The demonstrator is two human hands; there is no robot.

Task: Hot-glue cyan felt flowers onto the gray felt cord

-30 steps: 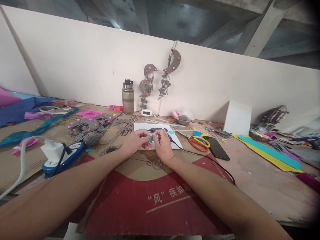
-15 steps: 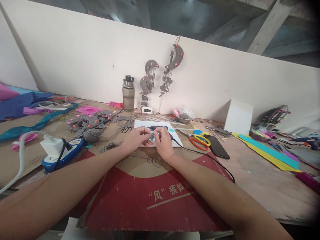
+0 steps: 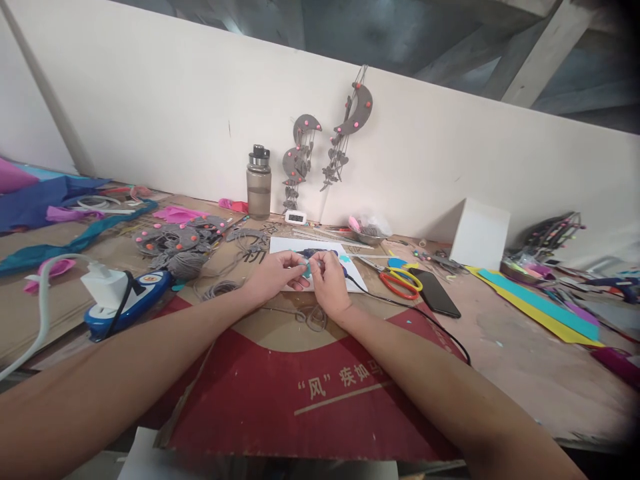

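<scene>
I saw a cluttered cardboard-covered table [image 3: 525, 373] against a white wall [image 3: 150, 113], with two moon decorations [image 3: 350, 120], one bottle [image 3: 259, 183] and one pair of scissors [image 3: 397, 280]. My left hand [image 3: 273, 277] and right hand [image 3: 327, 283] were together, pinched on one small teal piece [image 3: 306, 268].

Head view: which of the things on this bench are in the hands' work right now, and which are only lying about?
In hand:
- left hand and right hand, both pinching a small teal piece
- white sheet just beyond the hands

Lying about:
- scissors
- black phone
- water bottle
- blue power strip
- white box
- grey moon hangings on the wall
</scene>
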